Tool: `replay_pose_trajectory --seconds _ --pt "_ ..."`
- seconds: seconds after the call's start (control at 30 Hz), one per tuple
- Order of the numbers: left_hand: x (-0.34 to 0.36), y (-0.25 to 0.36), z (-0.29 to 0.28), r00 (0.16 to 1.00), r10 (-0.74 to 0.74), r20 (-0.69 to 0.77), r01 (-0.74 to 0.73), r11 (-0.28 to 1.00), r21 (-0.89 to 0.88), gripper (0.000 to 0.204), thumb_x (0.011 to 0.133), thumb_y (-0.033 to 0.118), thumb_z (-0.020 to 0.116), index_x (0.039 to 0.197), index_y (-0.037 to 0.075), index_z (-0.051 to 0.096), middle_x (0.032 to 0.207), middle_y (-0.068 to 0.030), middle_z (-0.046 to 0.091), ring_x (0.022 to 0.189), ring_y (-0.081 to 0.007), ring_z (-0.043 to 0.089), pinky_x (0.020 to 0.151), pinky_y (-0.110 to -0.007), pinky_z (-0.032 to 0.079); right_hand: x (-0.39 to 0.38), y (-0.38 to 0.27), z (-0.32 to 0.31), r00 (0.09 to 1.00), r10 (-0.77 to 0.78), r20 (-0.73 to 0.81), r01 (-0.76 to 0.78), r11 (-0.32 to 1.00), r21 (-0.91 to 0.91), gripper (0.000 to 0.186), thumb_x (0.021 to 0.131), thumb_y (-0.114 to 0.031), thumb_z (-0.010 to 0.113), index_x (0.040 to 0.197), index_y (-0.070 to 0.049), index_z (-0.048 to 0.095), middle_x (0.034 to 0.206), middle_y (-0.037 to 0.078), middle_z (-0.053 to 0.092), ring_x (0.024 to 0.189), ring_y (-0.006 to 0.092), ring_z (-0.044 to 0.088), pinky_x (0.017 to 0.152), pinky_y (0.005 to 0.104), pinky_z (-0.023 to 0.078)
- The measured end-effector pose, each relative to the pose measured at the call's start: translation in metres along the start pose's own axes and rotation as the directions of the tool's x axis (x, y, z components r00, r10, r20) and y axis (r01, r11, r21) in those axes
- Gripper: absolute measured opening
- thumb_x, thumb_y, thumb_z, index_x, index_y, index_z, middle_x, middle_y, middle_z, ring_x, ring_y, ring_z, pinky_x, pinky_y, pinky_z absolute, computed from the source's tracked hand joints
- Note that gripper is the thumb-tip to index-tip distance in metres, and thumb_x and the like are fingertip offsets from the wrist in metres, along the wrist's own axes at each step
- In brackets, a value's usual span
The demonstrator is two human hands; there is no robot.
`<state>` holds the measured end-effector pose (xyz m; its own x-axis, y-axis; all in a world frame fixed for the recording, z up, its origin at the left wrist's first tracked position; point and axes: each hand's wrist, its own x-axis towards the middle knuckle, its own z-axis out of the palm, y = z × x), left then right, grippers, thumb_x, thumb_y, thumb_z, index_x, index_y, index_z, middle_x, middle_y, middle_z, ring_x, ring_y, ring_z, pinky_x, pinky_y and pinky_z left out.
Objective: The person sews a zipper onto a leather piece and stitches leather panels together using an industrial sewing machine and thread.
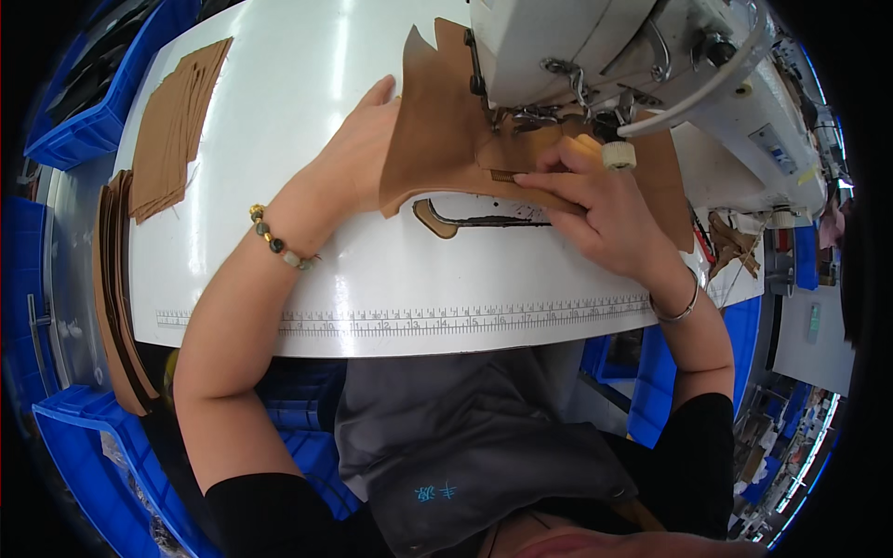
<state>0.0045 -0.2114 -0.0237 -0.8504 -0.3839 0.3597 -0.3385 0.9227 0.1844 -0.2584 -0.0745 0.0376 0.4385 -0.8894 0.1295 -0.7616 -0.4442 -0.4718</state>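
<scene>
Feeding a tan piece (437, 139) under the sewing machine (595, 46) at upper centre: left hand (349, 158) lies flat on its edge, fingers together; right hand (595, 200) presses fingertips (526, 177) by the needle. Looks thin, floppy, light; best guided flat.

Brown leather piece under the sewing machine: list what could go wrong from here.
1. The right hand has its fingertips pressed on the brown leather piece close to the presser foot; a slip could bring them under the needle.
2. The left hand holds only the piece's left edge, so it could skew and the seam wander.
3. The right wrist's bangle could catch the table edge.
</scene>
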Motion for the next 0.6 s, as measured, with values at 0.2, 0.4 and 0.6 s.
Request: replay_pose_trajectory --seconds 0.2,0.4,0.6 --pt "-0.007 -0.003 -0.006 0.988 -0.069 -0.137 0.062 0.997 -0.055 0.046 0.085 0.020 0.072 0.130 0.013 0.066 0.125 -0.0108 0.068 0.121 -0.0313 0.059 0.103 -0.052 0.043 -0.006 -0.005 0.008 0.988 -0.138 -0.075 0.123 0.978 -0.171 0.050 0.087 -0.040 0.078 0.118 -0.001 0.074 0.126 0.010 0.066 0.107 0.0309 0.067 0.091 0.0400 0.053" --pt "-0.022 0.013 -0.043 0.764 -0.457 -0.455 0.452 0.883 -0.127 0.036 0.090 0.010 0.070 0.125 0.006 0.067 0.122 -0.0109 0.070 0.113 -0.0311 0.065 0.096 -0.040 0.052 -0.008 0.002 0.026 0.968 -0.196 -0.154 0.149 0.951 -0.271 0.052 0.087 -0.040 0.077 0.124 -0.003 0.071 0.134 0.012 0.067 0.119 0.0299 0.065 0.102 0.0417 0.051" --pt "-0.030 0.091 -0.039 0.984 -0.107 -0.139 0.122 0.987 0.106 0.047 0.089 0.021 0.078 0.133 0.010 0.067 0.140 -0.0066 0.065 0.127 -0.0285 0.062 0.105 -0.045 0.049 -0.013 0.006 0.031 0.976 -0.184 -0.115 0.144 0.946 -0.291 0.052 0.090 -0.037 0.075 0.133 -0.008 0.066 0.147 0.010 0.059 0.129 0.0298 0.060 0.110 0.0499 0.045"
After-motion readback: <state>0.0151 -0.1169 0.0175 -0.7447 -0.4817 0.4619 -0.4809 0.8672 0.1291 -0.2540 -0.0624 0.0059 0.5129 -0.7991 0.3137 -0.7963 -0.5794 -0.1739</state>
